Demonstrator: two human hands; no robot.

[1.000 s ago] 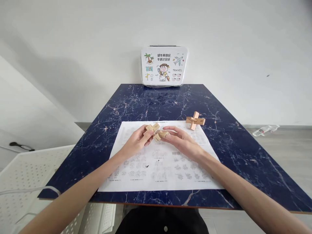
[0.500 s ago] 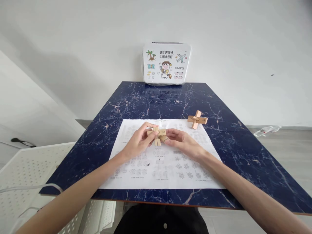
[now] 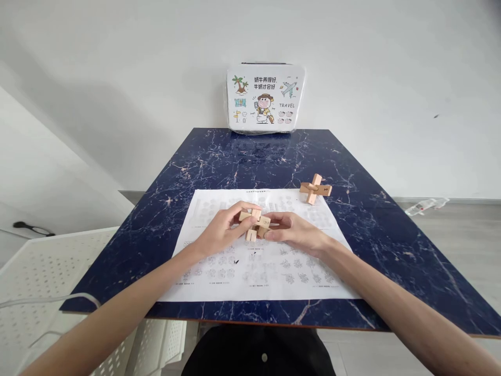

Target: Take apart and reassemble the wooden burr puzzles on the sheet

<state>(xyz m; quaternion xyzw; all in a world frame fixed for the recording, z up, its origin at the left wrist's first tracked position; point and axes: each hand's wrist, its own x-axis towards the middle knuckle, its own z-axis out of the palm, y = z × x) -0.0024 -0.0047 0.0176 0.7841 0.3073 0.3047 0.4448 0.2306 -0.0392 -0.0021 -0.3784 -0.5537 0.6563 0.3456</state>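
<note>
Both hands hold a wooden burr puzzle [image 3: 259,223] made of interlocking notched bars, over a printed sheet [image 3: 223,286]. My left hand [image 3: 222,228] grips its left side, thumb across the front and index finger over the top. My right hand [image 3: 293,230] is closed on the right side, thumb at the lower right bar. Dark numbers mark some bar ends. Parts of the puzzle are hidden behind the fingers. A second wooden cross of notched bars [image 3: 316,189], with a 2 on one bar, lies at the sheet's upper right corner.
A white case with cartoon prints [image 3: 266,99] stands at the far edge of the blue marbled table [image 3: 219,162], against the wall. White perforated racks [image 3: 43,271] and a cable [image 3: 50,301] are at the left. Clear plastic [image 3: 426,206] lies on the floor at right.
The puzzle has tilted and turned slightly in my hands, and both hands sit a little lower. The view has shifted slightly. The second wooden cross stays in place.
</note>
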